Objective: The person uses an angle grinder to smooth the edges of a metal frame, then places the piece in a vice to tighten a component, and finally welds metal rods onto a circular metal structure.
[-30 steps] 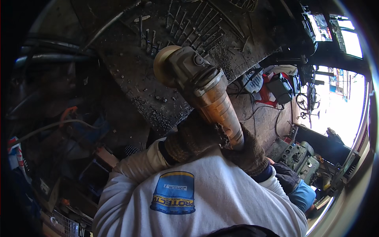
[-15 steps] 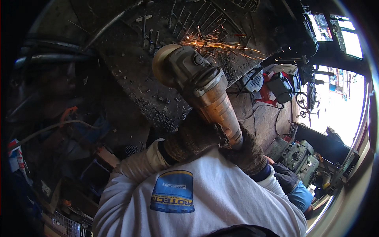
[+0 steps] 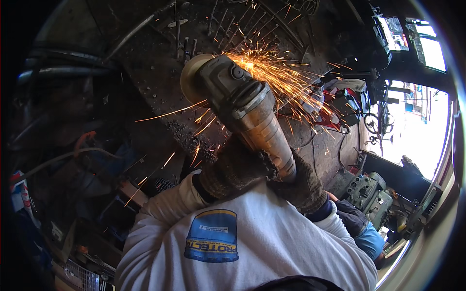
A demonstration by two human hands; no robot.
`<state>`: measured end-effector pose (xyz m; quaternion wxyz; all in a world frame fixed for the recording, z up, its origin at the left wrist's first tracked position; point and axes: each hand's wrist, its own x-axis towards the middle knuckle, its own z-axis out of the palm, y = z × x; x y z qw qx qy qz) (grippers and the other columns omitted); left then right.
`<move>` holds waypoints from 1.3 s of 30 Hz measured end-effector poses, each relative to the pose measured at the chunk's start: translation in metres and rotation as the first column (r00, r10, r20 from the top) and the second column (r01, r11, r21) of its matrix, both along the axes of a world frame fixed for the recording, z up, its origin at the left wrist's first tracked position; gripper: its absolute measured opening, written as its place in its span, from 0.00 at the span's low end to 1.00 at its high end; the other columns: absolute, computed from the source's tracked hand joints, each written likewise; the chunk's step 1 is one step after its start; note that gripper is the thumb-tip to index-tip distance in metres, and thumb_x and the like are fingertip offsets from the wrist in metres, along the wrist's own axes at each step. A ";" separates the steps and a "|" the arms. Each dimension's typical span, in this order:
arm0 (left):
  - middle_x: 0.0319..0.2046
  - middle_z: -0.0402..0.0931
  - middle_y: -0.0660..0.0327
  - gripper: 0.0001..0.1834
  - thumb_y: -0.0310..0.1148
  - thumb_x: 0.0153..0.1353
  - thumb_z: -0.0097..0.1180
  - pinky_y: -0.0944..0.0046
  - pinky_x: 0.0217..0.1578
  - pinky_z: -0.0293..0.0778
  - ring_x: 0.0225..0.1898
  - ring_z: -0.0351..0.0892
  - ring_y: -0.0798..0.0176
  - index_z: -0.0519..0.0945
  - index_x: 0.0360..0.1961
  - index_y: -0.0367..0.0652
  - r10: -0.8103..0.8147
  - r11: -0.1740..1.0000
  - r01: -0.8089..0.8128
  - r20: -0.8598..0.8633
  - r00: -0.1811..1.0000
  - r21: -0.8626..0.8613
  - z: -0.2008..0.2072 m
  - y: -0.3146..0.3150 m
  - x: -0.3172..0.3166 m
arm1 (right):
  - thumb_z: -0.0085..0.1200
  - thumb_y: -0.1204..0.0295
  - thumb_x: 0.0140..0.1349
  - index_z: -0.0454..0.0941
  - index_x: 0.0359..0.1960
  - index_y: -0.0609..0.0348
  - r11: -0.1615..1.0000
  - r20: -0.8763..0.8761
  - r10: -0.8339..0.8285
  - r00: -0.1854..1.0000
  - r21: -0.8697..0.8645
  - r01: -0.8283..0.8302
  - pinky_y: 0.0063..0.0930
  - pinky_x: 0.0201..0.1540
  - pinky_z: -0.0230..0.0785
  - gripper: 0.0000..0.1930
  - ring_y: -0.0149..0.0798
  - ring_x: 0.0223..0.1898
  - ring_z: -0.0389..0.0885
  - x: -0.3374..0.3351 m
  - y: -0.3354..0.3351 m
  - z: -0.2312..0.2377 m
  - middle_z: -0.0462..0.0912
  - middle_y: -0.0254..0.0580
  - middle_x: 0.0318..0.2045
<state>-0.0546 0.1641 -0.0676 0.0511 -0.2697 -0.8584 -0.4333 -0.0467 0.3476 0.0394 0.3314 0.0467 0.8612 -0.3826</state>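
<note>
An angle grinder (image 3: 264,131) with an orange-brown body and a grey gear head slants up and left in front of my chest. Its pale round disc (image 3: 194,80) sits at the far left end, over the dark metal worktable (image 3: 160,104). Orange sparks (image 3: 276,72) pour off to the right of the head. My left hand (image 3: 238,167), in a dark knitted glove, grips the grinder's body from the left and below. Around the rear of the body closes my gloved right hand (image 3: 303,186). The grinder hides whatever the disc touches.
Metal rods (image 3: 242,24) lie toward the table's far side, and small dark metal bits (image 3: 187,136) are scattered near its front. At right are a red and grey machine (image 3: 340,104) and a greenish machine (image 3: 371,194). Beside that, another person's blue clothing (image 3: 369,240) shows.
The grinder's head has shifted slightly left. The spark stream has grown brighter and wider, fanning right, and some sparks now fly left and down toward my left arm.
</note>
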 end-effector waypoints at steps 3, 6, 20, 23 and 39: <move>0.46 0.74 0.53 0.35 0.49 0.59 0.65 0.57 0.48 0.76 0.45 0.79 0.57 0.66 0.57 0.37 -0.043 0.966 0.018 0.091 0.995 0.258 0.004 -0.002 -0.009 | 0.69 0.71 0.51 0.65 0.63 0.61 1.000 -0.017 -0.016 1.000 -0.019 0.016 0.34 0.55 0.72 0.37 0.38 0.52 0.79 0.006 0.005 -0.005 0.79 0.49 0.52; 0.46 0.75 0.55 0.35 0.47 0.57 0.67 0.58 0.49 0.76 0.45 0.79 0.60 0.66 0.57 0.38 -0.182 0.857 0.000 0.304 0.935 0.515 0.009 0.008 -0.015 | 0.69 0.73 0.52 0.65 0.63 0.61 0.997 -0.028 -0.031 0.999 -0.067 0.029 0.34 0.55 0.72 0.36 0.38 0.52 0.78 0.006 0.008 -0.004 0.78 0.48 0.51; 0.50 0.74 0.54 0.34 0.51 0.58 0.65 0.56 0.53 0.75 0.47 0.78 0.57 0.68 0.58 0.42 0.052 0.985 -0.038 -0.080 0.995 0.168 -0.019 0.023 0.000 | 0.70 0.75 0.50 0.64 0.62 0.60 0.998 -0.031 -0.057 0.998 -0.024 0.056 0.34 0.54 0.73 0.37 0.36 0.51 0.77 0.010 0.012 -0.005 0.77 0.46 0.51; 0.54 0.71 0.52 0.38 0.57 0.59 0.61 0.54 0.55 0.74 0.51 0.77 0.55 0.66 0.61 0.42 -0.229 0.880 -0.032 0.481 0.846 0.475 -0.022 0.029 0.005 | 0.65 0.75 0.56 0.65 0.62 0.58 0.995 0.053 -0.056 0.997 -0.076 0.060 0.34 0.54 0.74 0.31 0.37 0.49 0.78 0.009 0.009 0.003 0.77 0.44 0.49; 0.55 0.68 0.48 0.46 0.56 0.57 0.63 0.53 0.57 0.73 0.53 0.76 0.52 0.57 0.64 0.34 -0.246 0.847 -0.064 0.496 0.833 0.527 -0.023 0.028 0.002 | 0.69 0.73 0.52 0.64 0.62 0.62 0.999 0.016 -0.028 0.999 -0.021 0.028 0.32 0.56 0.73 0.36 0.37 0.51 0.78 0.006 0.011 0.001 0.77 0.48 0.51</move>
